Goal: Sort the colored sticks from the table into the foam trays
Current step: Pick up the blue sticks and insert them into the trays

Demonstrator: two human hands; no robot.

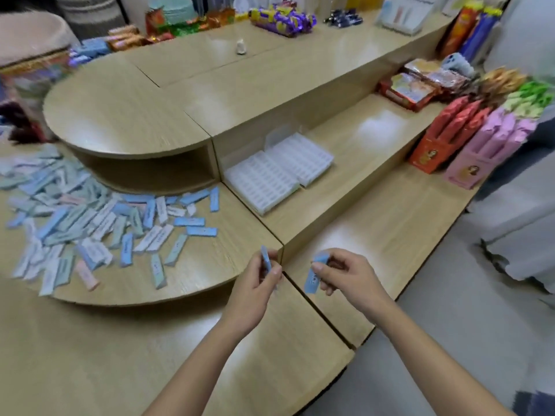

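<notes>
Far left: a heap of flat blue, white and pink sticks (90, 217) on the round pale-wood table (234, 250), too many to count. The left hand (255, 283) pinches one blue stick (266, 259). Two white foam trays (279, 172) lie side by side on the stepped wooden counter (375, 139). The right hand (345, 274) pinches a second blue stick (310, 280).

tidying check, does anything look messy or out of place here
Only the sticks: a loose overlapping heap on the lower table, pointing every way. The white trays sit side by side on the shelf.
</notes>
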